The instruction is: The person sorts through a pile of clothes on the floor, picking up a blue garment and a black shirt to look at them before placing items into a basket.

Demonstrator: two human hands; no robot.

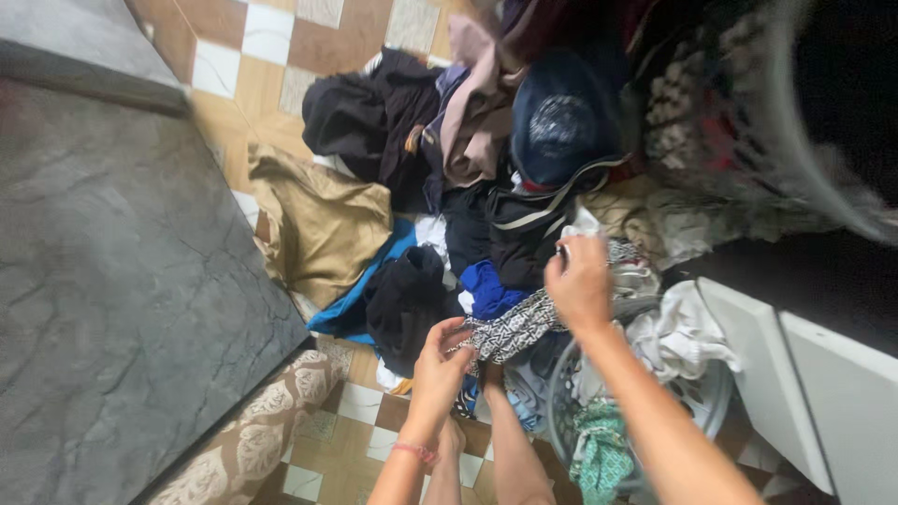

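Observation:
My left hand (440,360) and my right hand (580,281) both grip a black-and-white patterned cloth (514,327), stretched between them above a heap of clothes. The left hand pinches its lower end, the right hand holds its upper end near a white garment (683,332). Below the cloth lie a black garment (407,299) and a blue one (486,290). My legs and a foot show beneath the hands.
A pile of dark, tan and pink clothes (449,122) covers the tiled floor (253,56). A tan cloth (323,224) lies left of it. A round basket (645,411) holds laundry at lower right. A grey stone slab (103,281) fills the left; white panels (804,374) stand right.

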